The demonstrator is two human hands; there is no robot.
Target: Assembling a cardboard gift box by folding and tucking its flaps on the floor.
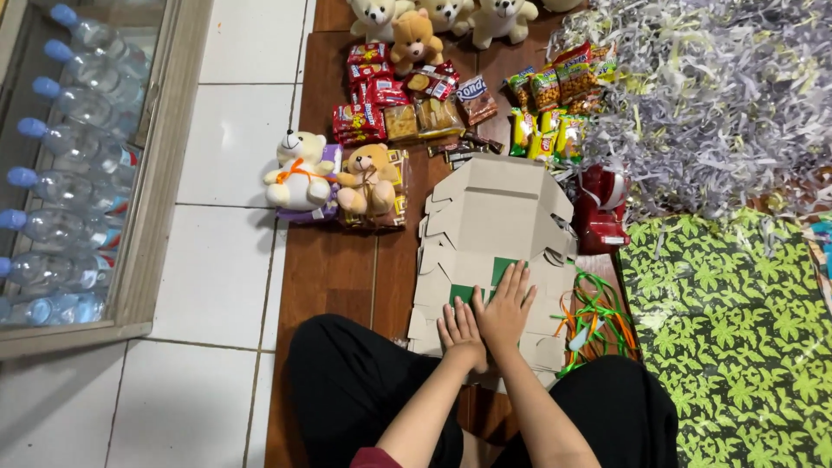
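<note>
Head view. At the lower centre of the frame we find the left hand and the right hand lying flat, side by side and touching, on a stack of flat cardboard box blanks. The fingers of both are stretched out and close together; neither hand is clamped on anything, both only press down on the cardboard. Under the fingertips we note a green patch on the top blank. The stack rests on a brown wooden board and reaches from the hands up to mid-frame.

Just right of the hands, at lower centre right, lies a tangle of green and orange ribbons. Above it stands a red object, its kind unclear. The lower right holds a sheet of green leaf-patterned wrap; the upper right holds a heap of shredded paper. At upper centre we record rows of snack packets and, at the top edge, plush bears. Two more plush bears sit on packets left of the stack. Along the left edge, water bottles with blue caps lie behind glass. White floor tiles fill the space between.
</note>
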